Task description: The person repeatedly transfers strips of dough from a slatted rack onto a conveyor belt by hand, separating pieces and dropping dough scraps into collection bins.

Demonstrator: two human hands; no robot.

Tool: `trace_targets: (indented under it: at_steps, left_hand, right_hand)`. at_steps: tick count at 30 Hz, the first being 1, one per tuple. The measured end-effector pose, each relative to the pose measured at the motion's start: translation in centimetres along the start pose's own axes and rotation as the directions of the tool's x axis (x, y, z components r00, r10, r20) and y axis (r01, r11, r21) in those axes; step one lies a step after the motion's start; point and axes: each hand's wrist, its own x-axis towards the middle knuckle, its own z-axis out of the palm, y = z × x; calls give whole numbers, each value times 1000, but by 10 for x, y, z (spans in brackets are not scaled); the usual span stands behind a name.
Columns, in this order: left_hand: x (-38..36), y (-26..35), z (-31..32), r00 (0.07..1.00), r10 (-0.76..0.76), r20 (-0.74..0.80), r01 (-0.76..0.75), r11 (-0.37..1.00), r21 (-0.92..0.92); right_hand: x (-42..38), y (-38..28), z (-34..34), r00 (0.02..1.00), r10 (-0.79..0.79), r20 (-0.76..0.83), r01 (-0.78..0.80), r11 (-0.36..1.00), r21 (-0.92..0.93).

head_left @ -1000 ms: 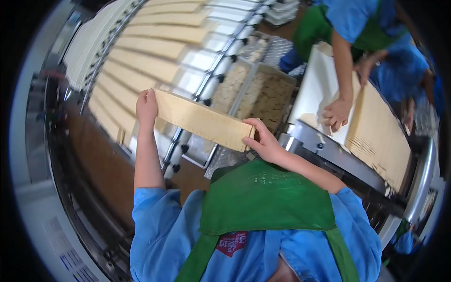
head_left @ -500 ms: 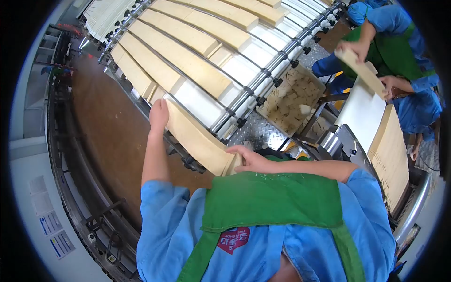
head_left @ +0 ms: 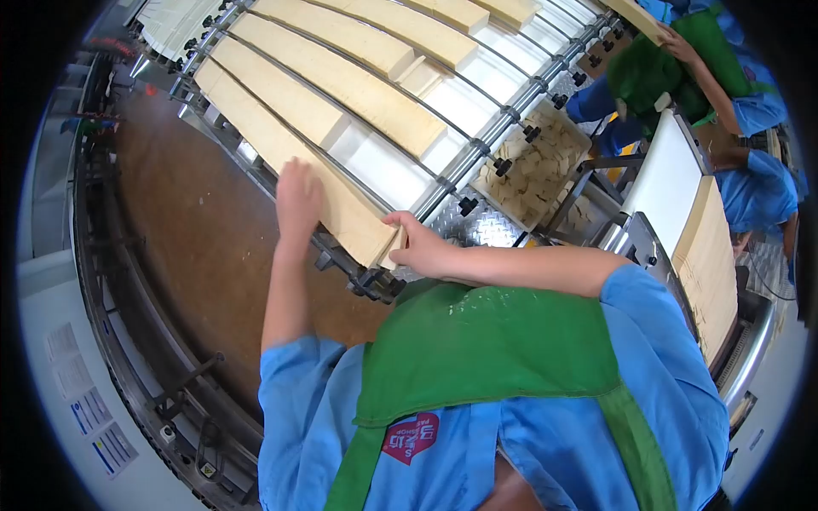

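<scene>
A long pale yellow slab (head_left: 348,217), with a layered near end, lies in the leftmost lane of a white conveyor between metal guide rods. My right hand (head_left: 419,245) grips its near end, thumb on top and fingers round the end face. Slightly blurred, my left hand (head_left: 298,200) is at the slab's left side, its fingers loosely extended over the top and not wrapped round it. Another pale slab (head_left: 277,94) lies in the lane to the right, and several more fill the lanes beyond.
A metal side rail (head_left: 464,162) with black knobs borders the conveyor. Beyond it stands a bin (head_left: 532,162) of pale scraps. At right, a second white belt (head_left: 669,183) carries a long layered slab (head_left: 707,264). A co-worker in a green apron (head_left: 673,77) holds another slab (head_left: 635,19).
The slab has moved up and forward into the left lane, in line with the slab ahead. My left hand has come off its far end. The co-worker's slab has moved up toward the conveyor.
</scene>
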Motion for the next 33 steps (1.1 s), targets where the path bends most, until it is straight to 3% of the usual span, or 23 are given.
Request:
trace_targets:
  at_steps: [2,4,5,6,7,10,11,12,14,15,17,18,19,20,21,23,24,27,33]
  left_hand:
    - [-19,50,-31,987,64,150,-10,942,-335]
    - [-41,97,-56,958,114,263,13,899,-437]
    - [-51,111,-62,951,162,263,-49,919,-390]
    - [-59,113,-57,953,170,251,-81,941,-329]
    - [-66,113,-53,953,180,243,-113,958,-265]
    - [-72,111,-47,958,186,218,-128,959,-253]
    - [-70,112,-46,948,252,194,-211,955,-207]
    - [-70,113,-46,932,316,176,-290,944,-160]
    - [-71,111,-44,884,435,170,-427,900,-86]
    - [-69,113,-47,840,484,245,-483,873,-68]
    - [-61,117,-56,728,563,391,-596,801,-45]
    - [-62,118,-53,718,538,441,-577,815,-56]
    - [-63,117,-51,722,539,434,-572,818,-63]
    - [-63,117,-50,729,538,422,-567,821,-66]
    - [-62,118,-48,738,538,407,-563,824,-67]
    - [-63,119,-45,747,533,397,-570,821,-31]
    - [-63,120,-45,745,532,402,-581,814,1]
    - [-61,114,-41,725,555,408,-649,749,135]
    - [-71,98,-25,735,545,403,-614,787,55]
  right_hand:
    - [4,6,8,996,-40,-76,42,999,30]
    - [2,8,6,988,-130,-79,129,992,-15]
    - [0,11,2,982,-170,-84,167,985,-42]
    - [8,28,4,938,-325,-123,298,934,-199]
    - [-5,8,-6,982,-183,-39,173,968,-180]
    - [-20,-5,-34,993,89,78,-88,996,-14]
    - [-26,2,-47,999,38,23,-37,998,-49]
    - [-24,32,-62,988,-155,-12,153,984,-88]
    - [-60,28,-107,999,-31,12,28,988,155]
    - [-74,44,-132,994,-84,-68,99,962,256]
    - [-102,77,-173,891,15,-453,127,951,281]
    - [-122,76,-189,816,186,-547,-14,953,303]
    - [-138,95,-205,721,256,-643,-88,955,282]
    - [-150,120,-222,647,333,-686,-166,940,300]
    - [-162,130,-225,567,358,-742,-100,924,370]
    - [-176,157,-229,520,412,-748,42,863,504]
    - [-178,167,-228,507,419,-753,32,864,503]
    - [-180,162,-208,541,416,-731,25,861,509]
    - [-174,174,-198,669,231,-706,133,898,420]
